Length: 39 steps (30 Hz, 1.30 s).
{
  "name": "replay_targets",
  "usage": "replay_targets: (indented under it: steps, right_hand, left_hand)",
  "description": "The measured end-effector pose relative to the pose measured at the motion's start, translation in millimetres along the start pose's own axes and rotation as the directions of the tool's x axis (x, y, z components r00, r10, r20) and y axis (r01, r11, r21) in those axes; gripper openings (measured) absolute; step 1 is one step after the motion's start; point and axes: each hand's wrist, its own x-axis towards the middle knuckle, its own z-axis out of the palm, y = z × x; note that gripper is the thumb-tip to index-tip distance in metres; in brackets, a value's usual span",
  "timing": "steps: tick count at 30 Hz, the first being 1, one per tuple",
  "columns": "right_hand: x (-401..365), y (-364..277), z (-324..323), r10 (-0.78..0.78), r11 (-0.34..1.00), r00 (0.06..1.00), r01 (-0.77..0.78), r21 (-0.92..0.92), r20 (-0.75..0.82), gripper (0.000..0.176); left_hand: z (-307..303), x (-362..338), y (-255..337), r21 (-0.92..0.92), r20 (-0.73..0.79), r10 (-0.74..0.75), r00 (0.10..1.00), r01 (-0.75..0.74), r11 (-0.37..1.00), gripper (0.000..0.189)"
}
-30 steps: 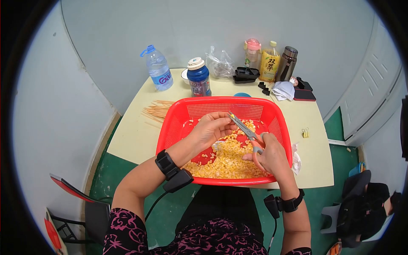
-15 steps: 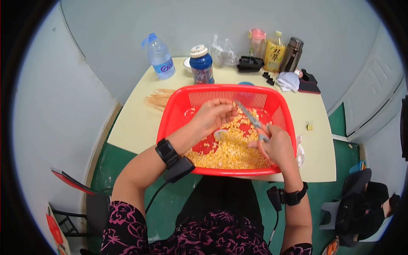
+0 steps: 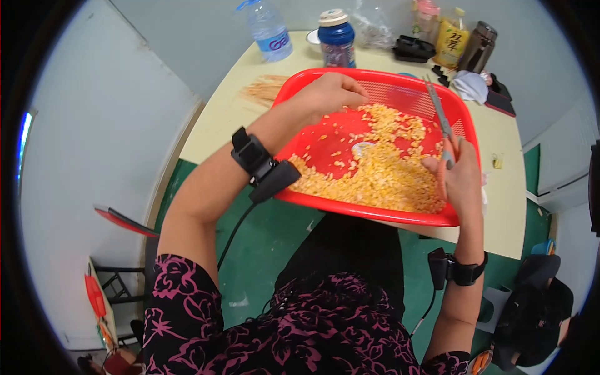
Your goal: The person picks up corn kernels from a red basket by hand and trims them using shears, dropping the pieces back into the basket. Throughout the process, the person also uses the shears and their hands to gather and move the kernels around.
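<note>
1. gripping the scissors (image 3: 445, 128) by their orange handles, the right hand (image 3: 462, 178) was curled closed around them, above the right side of the red basket (image 3: 375, 210).
2. the scissors' long axis ran away from the person, leaning a little left; the blades lay almost together, points towards the far wall of the basket.
3. the left hand (image 3: 331, 94) was over the basket's far left part, fingers bent and thumb close to the fingertips; whether they met, or held a small piece, could not be told.
4. the blades stood to the right of the left hand's fingertips, well apart from them.
5. the yellow kernels (image 3: 394, 175) lay inside the basket, heaped mostly on the near side and to the right, so the right hand was nearer to the heap; a thinner scatter reached the far side.
6. the basket sat on the desk (image 3: 215, 140), its long side running left to right.
7. on the water bottle (image 3: 272, 40), a blue label showed a large latin g, the rest unclear.
8. the yellow drink bottle (image 3: 451, 42) bore dark upright chinese characters, apparently 双萃.
9. the blue jar (image 3: 337, 40) had a label too small to read.
</note>
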Motion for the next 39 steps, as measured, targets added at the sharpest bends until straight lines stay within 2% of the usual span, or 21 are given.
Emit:
replay_targets:
  steps: [1,3,5,6,7,10,13,16,22,28,31,37,39]
  right_hand:
    - [1.1,2.1,0.3,-0.012,0.999,1.0,0.013,-0.046,0.024,0.057]
    - [2.2,5.3,3.9,-0.056,0.998,0.998,0.056,-0.024,-0.006,0.058]
    - [2.0,3.5,4.3,-0.084,0.996,0.996,0.083,-0.011,-0.025,0.059]
    - [2.2,2.5,3.4,-0.086,0.996,0.996,0.086,-0.016,-0.005,0.06]
    - [2.1,2.3,2.4,-0.087,0.996,0.996,0.087,-0.024,0.016,0.06]
    - [1.1,4.8,3.0,-0.121,0.991,0.992,0.122,-0.053,0.026,0.06]
    - [2.2,7.0,3.9,-0.141,0.989,0.99,0.141,-0.044,0.01,0.061]
    - [2.8,8.0,5.3,-0.148,0.988,0.989,0.148,-0.041,0.007,0.06]
    - [2.9,4.2,4.0,-0.151,0.985,0.988,0.152,-0.085,0.023,0.058]
    - [2.7,5.7,4.4,-0.145,0.987,0.989,0.146,-0.069,0.017,0.055]
    - [3.2,5.4,4.3,-0.137,0.988,0.99,0.139,-0.072,0.025,0.054]
    - [5.5,8.6,4.8,-0.115,0.99,0.992,0.119,-0.072,0.05,0.052]
    - [5.7,8.3,4.7,-0.128,0.988,0.991,0.132,-0.076,0.048,0.051]
  left_hand:
    - [-5.7,-1.3,-3.4,0.096,0.06,0.017,0.998,-0.022,0.995,0.016]
    - [-14.8,-1.8,-6.0,0.281,0.191,0.047,0.98,-0.101,0.954,0.016]
    - [-15.6,-1.3,-6.6,0.662,0.308,-0.044,0.95,-0.181,0.727,0.015]
    - [-14.7,-0.8,-7.5,0.798,0.351,-0.107,0.93,-0.237,0.554,0.015]
    - [-12.9,-0.7,-11.4,0.848,0.364,-0.158,0.918,-0.257,0.463,0.013]
    - [-10.0,11.7,-31.9,0.863,0.488,-0.476,0.732,-0.324,0.387,0.013]
    - [-4.6,8.6,-43.2,0.888,0.447,-0.633,0.632,-0.229,0.398,0.016]
    - [-0.7,4.2,-46.9,0.845,0.508,-0.601,0.617,-0.221,0.487,0.016]
    - [11.7,0.7,-41.6,0.853,0.499,-0.602,0.623,-0.229,0.469,0.014]
    - [16.2,0.5,-49.3,0.832,0.554,-0.55,0.625,-0.39,0.395,0.008]
    - [16.8,-2.0,-51.5,0.794,0.603,-0.508,0.615,-0.525,0.307,0.007]
    - [17.6,-10.9,-34.9,0.767,0.64,-0.455,0.619,-0.554,0.324,0.012]
    - [14.9,-11.6,-36.0,0.756,0.654,-0.431,0.622,-0.518,0.4,0.012]
